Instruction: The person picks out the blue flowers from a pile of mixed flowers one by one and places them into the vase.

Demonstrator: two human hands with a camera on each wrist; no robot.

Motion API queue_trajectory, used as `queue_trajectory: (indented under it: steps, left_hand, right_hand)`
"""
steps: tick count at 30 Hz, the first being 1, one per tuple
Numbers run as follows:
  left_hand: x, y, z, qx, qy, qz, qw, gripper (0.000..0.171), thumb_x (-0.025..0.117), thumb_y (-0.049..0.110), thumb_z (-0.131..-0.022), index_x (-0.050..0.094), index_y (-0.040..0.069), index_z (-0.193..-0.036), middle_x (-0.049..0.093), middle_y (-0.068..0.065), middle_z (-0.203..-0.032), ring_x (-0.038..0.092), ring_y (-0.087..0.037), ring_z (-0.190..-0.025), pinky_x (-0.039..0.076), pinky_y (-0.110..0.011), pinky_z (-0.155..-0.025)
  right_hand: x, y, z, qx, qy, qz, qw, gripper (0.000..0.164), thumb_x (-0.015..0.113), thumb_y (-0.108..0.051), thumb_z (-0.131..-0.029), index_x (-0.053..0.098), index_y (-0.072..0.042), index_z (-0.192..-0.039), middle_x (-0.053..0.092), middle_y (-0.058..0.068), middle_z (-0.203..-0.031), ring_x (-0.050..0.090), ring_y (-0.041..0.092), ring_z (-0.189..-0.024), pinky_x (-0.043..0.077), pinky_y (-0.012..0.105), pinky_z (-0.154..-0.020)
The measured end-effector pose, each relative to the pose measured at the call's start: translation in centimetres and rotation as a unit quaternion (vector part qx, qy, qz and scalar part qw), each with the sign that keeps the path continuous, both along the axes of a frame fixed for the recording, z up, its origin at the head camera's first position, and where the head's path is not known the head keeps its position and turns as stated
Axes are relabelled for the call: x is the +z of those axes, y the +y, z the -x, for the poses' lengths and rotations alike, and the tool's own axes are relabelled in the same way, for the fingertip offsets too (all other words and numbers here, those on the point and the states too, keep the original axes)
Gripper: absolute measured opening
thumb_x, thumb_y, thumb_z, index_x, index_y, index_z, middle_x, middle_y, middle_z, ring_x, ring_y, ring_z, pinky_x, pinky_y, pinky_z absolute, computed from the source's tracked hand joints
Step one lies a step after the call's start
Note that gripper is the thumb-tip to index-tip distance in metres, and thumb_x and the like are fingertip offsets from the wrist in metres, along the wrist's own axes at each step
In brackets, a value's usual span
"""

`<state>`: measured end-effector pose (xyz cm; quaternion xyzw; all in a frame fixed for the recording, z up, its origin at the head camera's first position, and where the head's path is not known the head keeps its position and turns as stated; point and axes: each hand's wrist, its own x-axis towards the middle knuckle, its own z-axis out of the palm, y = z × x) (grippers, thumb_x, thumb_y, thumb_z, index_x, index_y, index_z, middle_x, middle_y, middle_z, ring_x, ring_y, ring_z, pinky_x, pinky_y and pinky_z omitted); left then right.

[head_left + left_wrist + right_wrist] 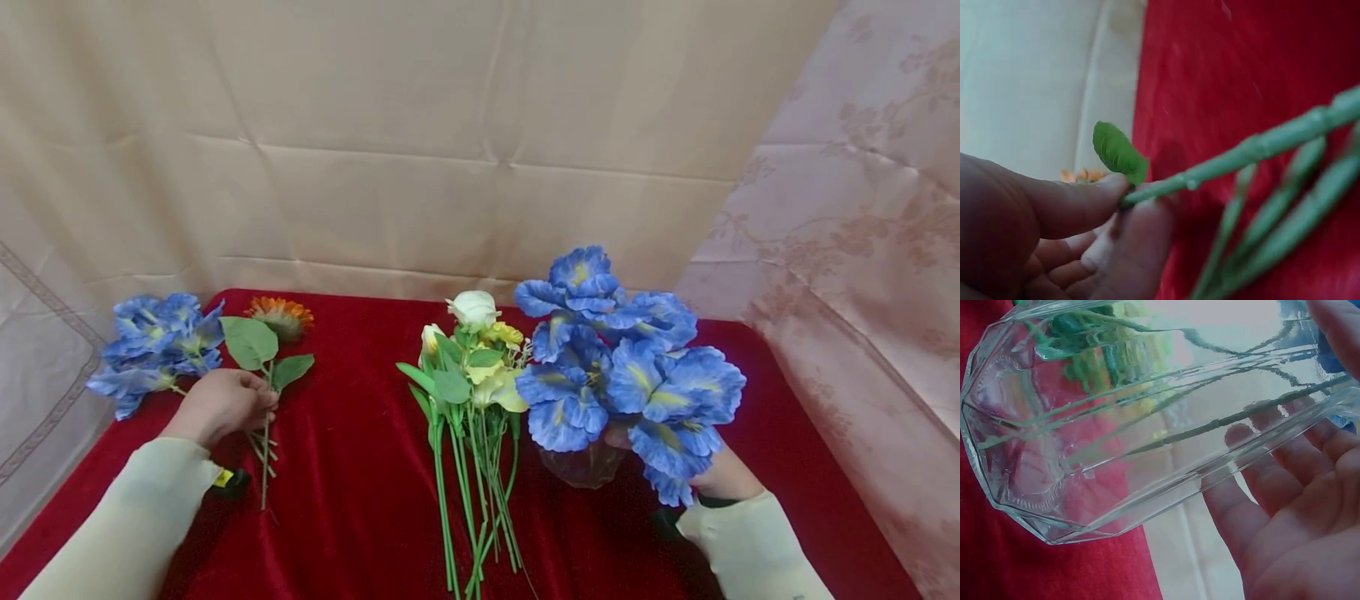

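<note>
My left hand pinches the green stem of an orange flower between thumb and fingers. Two broad leaves spread from that stem. Beyond the fingertips in the left wrist view, a leaf and some orange petals show. Blue flowers lie just left of this hand. At the right, my right hand grips a clear faceted glass vase, fingers along one side and thumb on the other. Large blue flowers fill its mouth and hide much of the hand; their stems show through the glass.
Between the hands, a bunch of stems lies on the red cloth, with a white rose, a yellow lily and other blooms. Beige curtain hangs behind the table, patterned fabric at its right.
</note>
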<state>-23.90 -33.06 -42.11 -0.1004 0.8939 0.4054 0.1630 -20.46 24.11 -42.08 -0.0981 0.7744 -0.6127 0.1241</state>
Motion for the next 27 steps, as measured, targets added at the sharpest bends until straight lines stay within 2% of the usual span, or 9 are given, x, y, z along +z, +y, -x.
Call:
queue_trajectory:
  steps: [2, 5, 9, 12, 15, 19, 24, 27]
  left_hand:
    - [-0.1, 0.6, 0.1, 0.024, 0.002, -0.068, 0.9974, 0.028, 0.059, 0.009, -0.101, 0.058, -0.013, -0.116, 0.07, -0.011, -0.093, 0.07, -0.022, -0.081, 0.058, -0.037, -0.073]
    - [-0.3, 1.6, 0.0, 0.041, 0.008, -0.16, 0.9862, 0.034, 0.06, 0.006, -0.1, 0.051, -0.016, -0.124, 0.07, -0.014, -0.098, 0.071, -0.023, -0.084, 0.059, -0.036, -0.073]
    - [-0.1, 3.7, -0.4, 0.026, 0.026, -0.235, 0.9713, 0.034, 0.061, 0.005, -0.099, 0.051, -0.016, -0.125, 0.068, -0.015, -0.101, 0.07, -0.023, -0.087, 0.059, -0.036, -0.075]
    - [0.4, 6.1, -0.9, 0.005, 0.049, -0.274, 0.9606, 0.031, 0.062, 0.004, -0.099, 0.054, -0.016, -0.121, 0.067, -0.017, -0.101, 0.069, -0.026, -0.089, 0.058, -0.037, -0.077]
    - [1.2, 9.4, -1.5, -0.015, 0.079, -0.289, 0.9541, 0.027, 0.065, 0.004, -0.097, 0.058, -0.014, -0.115, 0.067, -0.018, -0.099, 0.069, -0.029, -0.088, 0.059, -0.04, -0.077]
    - [1.9, 14.2, -2.3, -0.042, 0.11, -0.287, 0.9506, 0.024, 0.069, 0.003, -0.093, 0.06, -0.012, -0.111, 0.068, -0.018, -0.096, 0.069, -0.031, -0.084, 0.059, -0.044, -0.075]
    - [1.9, 19.6, -3.0, -0.08, 0.097, -0.286, 0.9501, 0.018, 0.069, 0.001, -0.092, 0.063, -0.008, -0.107, 0.07, -0.017, -0.09, 0.07, -0.028, -0.074, 0.059, -0.047, -0.073]
    - [1.5, 22.0, -3.1, -0.091, 0.079, -0.268, 0.9559, 0.017, 0.07, 0.004, -0.093, 0.065, -0.005, -0.107, 0.07, -0.014, -0.088, 0.069, -0.025, -0.071, 0.059, -0.044, -0.072]
  right_hand:
    - [-0.1, 0.1, 0.1, 0.001, 0.007, -0.004, 1.0, 0.075, 0.073, -0.019, -0.091, 0.031, -0.028, -0.153, 0.046, 0.006, -0.137, 0.043, 0.03, -0.122, 0.047, 0.045, -0.091]
    - [-0.2, 0.1, 0.2, 0.004, 0.013, -0.004, 1.0, 0.075, 0.073, -0.017, -0.091, 0.032, -0.027, -0.153, 0.047, 0.007, -0.135, 0.045, 0.03, -0.12, 0.048, 0.045, -0.09]
    - [-0.2, 0.1, 0.3, 0.01, 0.02, 0.001, 1.0, 0.079, 0.073, -0.015, -0.091, 0.029, -0.029, -0.155, 0.044, 0.005, -0.142, 0.041, 0.029, -0.126, 0.045, 0.047, -0.095]
    - [-0.1, 0.0, 0.2, 0.002, 0.014, -0.013, 1.0, 0.082, 0.074, -0.019, -0.09, 0.026, -0.034, -0.155, 0.041, 0.001, -0.145, 0.038, 0.028, -0.129, 0.044, 0.049, -0.096]
    - [-0.2, -0.1, 0.2, 0.003, 0.011, -0.01, 1.0, 0.083, 0.074, -0.019, -0.09, 0.025, -0.033, -0.155, 0.041, 0.003, -0.142, 0.038, 0.028, -0.127, 0.045, 0.049, -0.094]
    - [-0.3, -0.1, 0.4, 0.014, 0.015, 0.01, 1.0, 0.08, 0.074, -0.014, -0.089, 0.028, -0.029, -0.153, 0.043, 0.007, -0.136, 0.04, 0.031, -0.124, 0.047, 0.047, -0.092]
    - [-0.3, 0.0, 0.3, 0.005, 0.007, 0.0, 1.0, 0.077, 0.074, -0.016, -0.09, 0.031, -0.03, -0.152, 0.046, 0.007, -0.133, 0.043, 0.03, -0.121, 0.048, 0.047, -0.09]
    - [-0.3, 0.0, 0.3, -0.001, 0.007, 0.0, 1.0, 0.075, 0.073, -0.015, -0.092, 0.032, -0.029, -0.153, 0.047, 0.006, -0.137, 0.045, 0.029, -0.122, 0.048, 0.047, -0.092]
